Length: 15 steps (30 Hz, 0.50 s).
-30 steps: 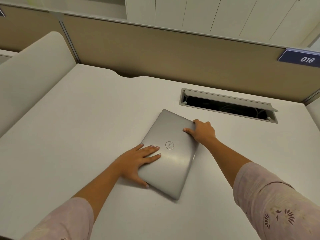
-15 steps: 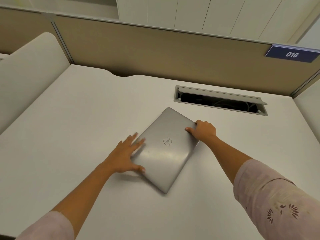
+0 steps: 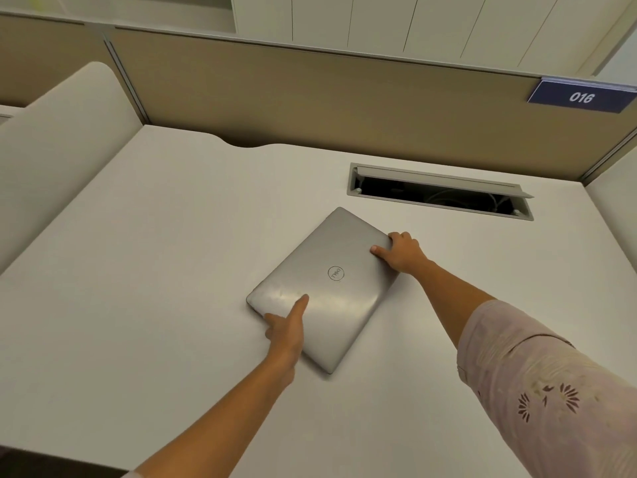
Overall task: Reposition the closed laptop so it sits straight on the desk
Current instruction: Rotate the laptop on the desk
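A closed silver laptop (image 3: 331, 270) with a round logo lies flat on the white desk (image 3: 144, 270), turned at a slant with one corner pointing away toward the cable slot. My left hand (image 3: 287, 331) grips its near-left edge, thumb stretched over the lid and fingers curled at the edge. My right hand (image 3: 401, 251) holds the far-right corner, thumb on top and fingers wrapped round the rim.
An open cable slot (image 3: 437, 193) with a raised flap lies just behind the laptop. A beige partition (image 3: 310, 94) runs along the desk's back, with a blue sign (image 3: 580, 97) reading 016. A padded divider (image 3: 51, 160) bounds the left side.
The laptop has rotated, its near end swinging left. My left hand slid from flat on the lid to the near-left edge. My right hand stayed on the far-right corner.
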Motion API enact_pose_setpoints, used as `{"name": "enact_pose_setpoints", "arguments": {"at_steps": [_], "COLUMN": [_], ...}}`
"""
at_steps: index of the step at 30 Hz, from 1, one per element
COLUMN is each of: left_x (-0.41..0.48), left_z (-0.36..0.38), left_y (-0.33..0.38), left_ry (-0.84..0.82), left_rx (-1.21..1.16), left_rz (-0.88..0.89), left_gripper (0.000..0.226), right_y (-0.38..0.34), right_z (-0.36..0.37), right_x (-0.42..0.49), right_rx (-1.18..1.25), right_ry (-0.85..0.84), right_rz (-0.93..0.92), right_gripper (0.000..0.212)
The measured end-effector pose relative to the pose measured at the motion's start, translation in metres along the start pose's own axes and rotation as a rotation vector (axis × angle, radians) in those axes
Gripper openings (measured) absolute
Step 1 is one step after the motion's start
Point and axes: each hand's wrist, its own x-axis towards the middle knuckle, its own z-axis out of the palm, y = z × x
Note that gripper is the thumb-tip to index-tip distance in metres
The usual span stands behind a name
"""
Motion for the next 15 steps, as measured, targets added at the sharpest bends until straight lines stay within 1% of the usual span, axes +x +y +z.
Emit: {"name": "enact_pose_setpoints", "arguments": {"at_steps": [3, 5, 8, 12, 13, 15], "left_x": [0.003, 0.007, 0.012, 0.015, 0.014, 0.012], "left_z": [0.005, 0.005, -0.002, -0.011, -0.012, -0.015], "left_y": [0.008, 0.013, 0.02, 0.03, 0.035, 0.046], "left_ry": [0.141, 0.176, 0.208, 0.197, 0.17, 0.098], "left_rx": [-0.108, -0.153, -0.146, -0.132, -0.127, -0.086], "left_rz": [-0.061, -0.094, -0.11, -0.062, -0.027, 0.032], "left_gripper": [0.102, 0.106, 0.108, 0.101, 0.099, 0.103], "right_y": [0.003, 0.007, 0.019, 0.041, 0.046, 0.054], "right_z": [0.0, 0.001, 0.004, 0.009, 0.009, 0.009], "right_x": [-0.003, -0.006, -0.016, -0.041, -0.047, -0.057], "right_rx": [0.016, 0.062, 0.179, 0.229, 0.226, 0.212], "right_ry": [-0.01, -0.014, -0.027, -0.018, -0.02, -0.031], "right_rz": [0.058, 0.11, 0.179, 0.145, 0.139, 0.13], "right_gripper": [0.074, 0.069, 0.061, 0.062, 0.063, 0.063]}}
